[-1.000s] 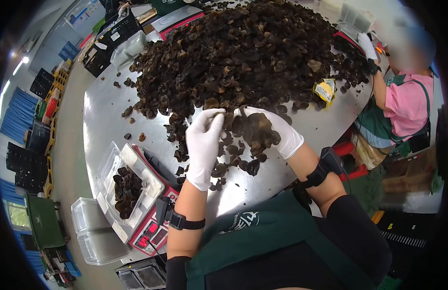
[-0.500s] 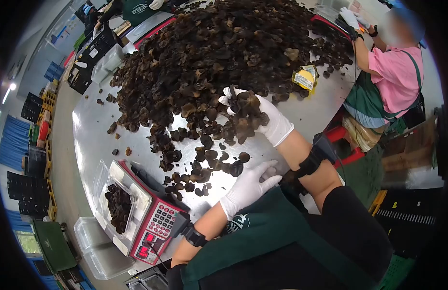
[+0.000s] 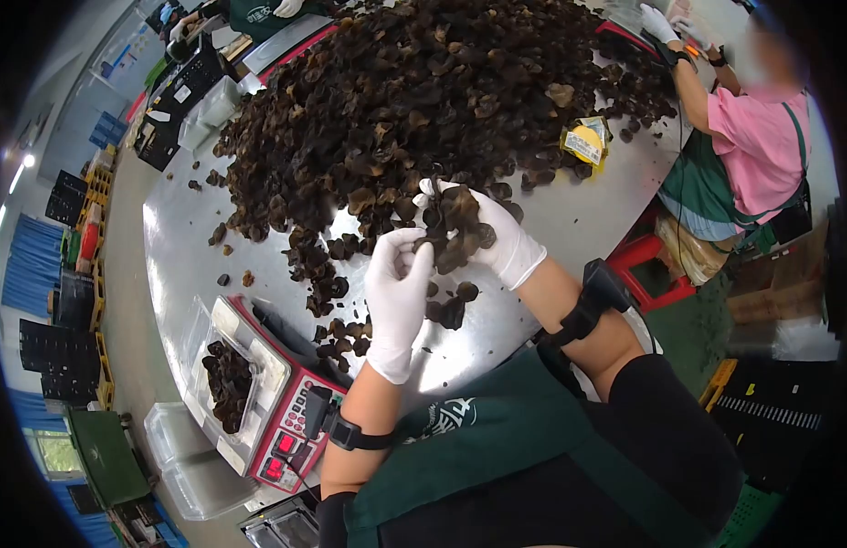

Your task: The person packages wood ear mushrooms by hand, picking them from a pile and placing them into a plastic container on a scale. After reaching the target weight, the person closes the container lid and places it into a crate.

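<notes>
My right hand (image 3: 506, 239), in a white glove, is closed round a clump of dark brown wood ear mushrooms (image 3: 458, 224) above the near edge of the big pile. My left hand (image 3: 396, 297), gloved too, has its fingers curled in a pinch at the left side of that clump; the piece between its fingertips is mostly hidden. Behind both hands spreads a large heap of wood ear mushrooms (image 3: 378, 110) on a metal table (image 3: 181, 265). A clear tray (image 3: 252, 395) with more mushrooms stands on a red and white digital scale (image 3: 300, 388) at the left.
Empty clear plastic boxes (image 3: 195, 475) sit beside the scale. A yellow-and-white packet (image 3: 585, 144) lies on the table at the right. A co-worker in a pink shirt (image 3: 748, 132) is at the right edge, near a red stool (image 3: 647, 269). Another person in a green apron (image 3: 259, 16) stands across the table.
My left hand has risen from near the table's front edge to the clump, its fingers now curled in. My right hand still holds the clump and has turned slightly.
</notes>
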`<state>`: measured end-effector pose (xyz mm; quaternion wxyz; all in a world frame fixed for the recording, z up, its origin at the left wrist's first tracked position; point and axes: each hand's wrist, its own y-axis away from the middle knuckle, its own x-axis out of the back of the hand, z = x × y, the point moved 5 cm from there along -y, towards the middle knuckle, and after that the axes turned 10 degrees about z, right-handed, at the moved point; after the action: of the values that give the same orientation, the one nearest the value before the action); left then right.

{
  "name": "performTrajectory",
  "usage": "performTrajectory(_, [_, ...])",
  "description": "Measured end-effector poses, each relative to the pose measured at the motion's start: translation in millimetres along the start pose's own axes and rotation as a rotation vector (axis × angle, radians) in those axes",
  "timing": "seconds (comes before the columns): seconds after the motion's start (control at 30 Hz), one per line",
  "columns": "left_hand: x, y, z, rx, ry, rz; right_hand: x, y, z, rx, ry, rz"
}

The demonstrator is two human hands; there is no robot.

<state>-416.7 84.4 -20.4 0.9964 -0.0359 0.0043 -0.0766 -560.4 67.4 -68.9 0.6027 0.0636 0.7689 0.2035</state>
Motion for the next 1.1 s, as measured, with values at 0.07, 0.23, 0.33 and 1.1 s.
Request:
performTrajectory(0.07, [7.8,0.8,-3.2,0.172,0.101,-0.027,7.3,-6.2,-2.7,-0.052,0.016,-0.109])
performTrajectory(0.23, [22.5,0.9,-18.6,0.268,0.219,-0.065,-3.5,-5.5,0.9,0.033,0.061,0.043])
performTrajectory(0.33, [32.9,1.7,-21.3,0.274,0.274,-0.022,-9.4,-6.0,-6.3,0.01,0.081,-0.104])
performTrajectory(1.1, [129.1,94.0,6.6,0.258,0.116,-0.089,-44.5,-32.4,57.9,0.041,0.708,-0.063])
